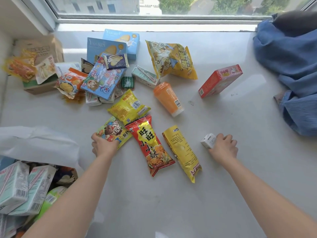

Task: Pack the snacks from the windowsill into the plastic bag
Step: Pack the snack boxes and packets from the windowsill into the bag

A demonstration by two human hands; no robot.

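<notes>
Near left, plastic bag (39, 145) already holds cartons. My left hand (103, 145) grips the cartoon snack packet (113, 131); right hand (223, 146) curls round a small white carton (208, 140). Packets look light, crinkly, slippery: I'd grab edges. Smooth pale windowsill (223, 186); more snacks farther, window (154, 6) beyond.

Snacks: loose packets and boxes heaped at upper left of the windowsill (223, 169); red packet (151, 145) and yellow packet (182, 152) flat at centre. White plastic bag (34, 143), lower left, holds cartons.
</notes>
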